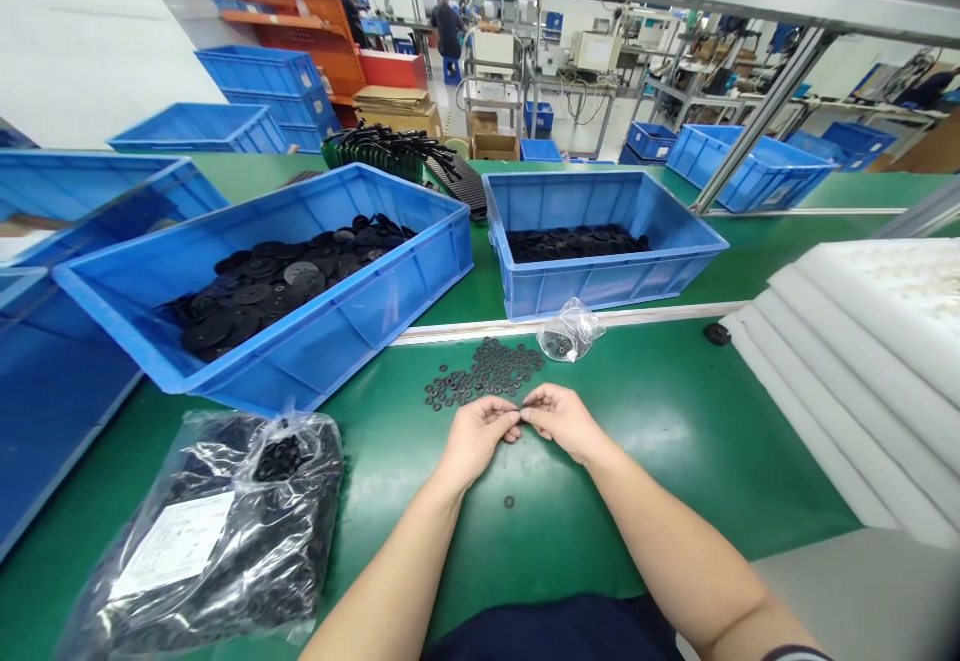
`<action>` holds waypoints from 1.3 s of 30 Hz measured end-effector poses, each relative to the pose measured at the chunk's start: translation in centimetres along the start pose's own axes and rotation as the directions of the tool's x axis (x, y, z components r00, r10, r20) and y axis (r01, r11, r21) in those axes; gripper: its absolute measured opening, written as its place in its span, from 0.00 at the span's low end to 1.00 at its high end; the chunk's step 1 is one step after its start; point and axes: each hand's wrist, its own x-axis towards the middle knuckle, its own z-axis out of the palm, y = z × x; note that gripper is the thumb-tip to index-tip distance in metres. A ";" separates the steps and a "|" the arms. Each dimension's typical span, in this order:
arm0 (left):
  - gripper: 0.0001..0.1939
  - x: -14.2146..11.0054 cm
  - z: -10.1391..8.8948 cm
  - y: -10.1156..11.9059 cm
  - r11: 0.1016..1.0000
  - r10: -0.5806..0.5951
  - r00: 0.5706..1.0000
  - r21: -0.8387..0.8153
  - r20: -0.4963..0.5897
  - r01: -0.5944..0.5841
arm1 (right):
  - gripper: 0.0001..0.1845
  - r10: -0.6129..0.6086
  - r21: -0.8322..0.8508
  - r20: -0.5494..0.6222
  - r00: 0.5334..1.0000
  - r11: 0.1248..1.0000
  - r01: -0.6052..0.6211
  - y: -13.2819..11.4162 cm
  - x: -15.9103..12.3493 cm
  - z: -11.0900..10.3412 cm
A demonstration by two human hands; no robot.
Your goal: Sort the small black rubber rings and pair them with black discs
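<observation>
My left hand and my right hand meet fingertip to fingertip over the green tabletop. Both are closed in a pinch, with a small dark piece between them, mostly covered by the fingers. Just beyond them spreads a loose heap of small black rings. One single black ring lies on the table nearer to me, below the hands. A clear plastic bag holding small parts sits behind the heap, to the right.
Two blue bins, one left and one right, hold black discs and dark parts. A large clear bag of black parts lies at left. White foam sheets are stacked at right, beside a black round piece. Metal framing crosses overhead.
</observation>
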 end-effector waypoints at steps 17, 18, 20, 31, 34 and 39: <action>0.08 -1.4 -4.0 3.0 0.475 0.099 0.993 0.880 -0.058 0.004 | 0.10 0.104 0.394 0.066 0.992 0.911 -0.122 -1.1 1.0 -3.1; 0.09 -1.9 -3.4 3.1 0.481 0.026 0.999 0.876 0.034 -0.042 | 0.10 0.110 0.378 0.072 0.991 0.917 -0.129 -1.1 1.0 -3.1; 0.09 -3.1 -2.0 3.1 0.498 -0.133 0.965 0.857 0.226 -0.132 | 0.09 0.129 0.338 0.065 0.989 0.930 -0.144 -1.0 1.1 -3.2; 0.12 -5.9 1.3 1.5 0.439 -0.049 0.923 0.839 0.381 -0.322 | 0.17 0.107 0.244 -0.030 0.994 0.965 -0.097 -1.1 1.3 -3.2; 0.12 -5.1 0.9 1.3 0.457 -0.011 0.926 0.826 0.376 -0.330 | 0.19 0.095 0.237 -0.033 0.995 0.968 -0.085 -1.1 1.4 -3.1; 0.07 -2.7 1.0 0.2 0.643 0.105 0.961 0.720 0.255 -0.262 | 0.20 0.083 0.200 -0.042 0.996 0.977 -0.073 -1.3 1.2 -2.8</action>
